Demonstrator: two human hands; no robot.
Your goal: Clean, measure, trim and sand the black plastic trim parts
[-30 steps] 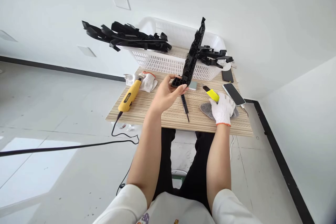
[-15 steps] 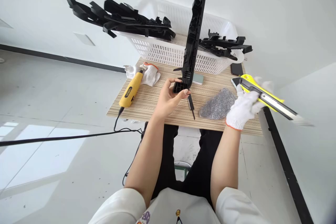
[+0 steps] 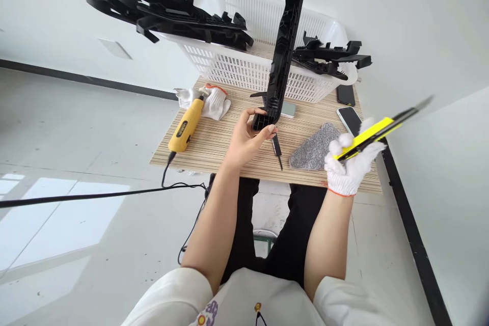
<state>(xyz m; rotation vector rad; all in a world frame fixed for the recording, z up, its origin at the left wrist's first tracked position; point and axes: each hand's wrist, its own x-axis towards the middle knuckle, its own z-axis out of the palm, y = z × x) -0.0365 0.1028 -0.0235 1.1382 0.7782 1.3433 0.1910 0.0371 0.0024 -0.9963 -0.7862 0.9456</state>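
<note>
My bare left hand [image 3: 248,140] grips the lower end of a long black plastic part [image 3: 283,48], which rises over the basket's front rim. My right hand [image 3: 349,163] wears a white glove and holds a yellow utility knife [image 3: 369,137], its blurred blade end pointing up and to the right. A thin black tool [image 3: 277,150] lies on the table just below the held part. Between my hands is a grey cloth [image 3: 316,148], close to the gloved fingers.
A white basket [image 3: 225,66] at the table's back bears black parts at left [image 3: 191,20] and right [image 3: 324,56]. On the striped table [image 3: 225,147] lie a yellow corded tool [image 3: 186,125], a white glove [image 3: 217,103] and two phones [image 3: 346,95] at the right.
The knife has turned in my right hand, its blade end swinging from lower right to upper right. My left hand keeps its hold on the black part. The view has shifted slightly.
</note>
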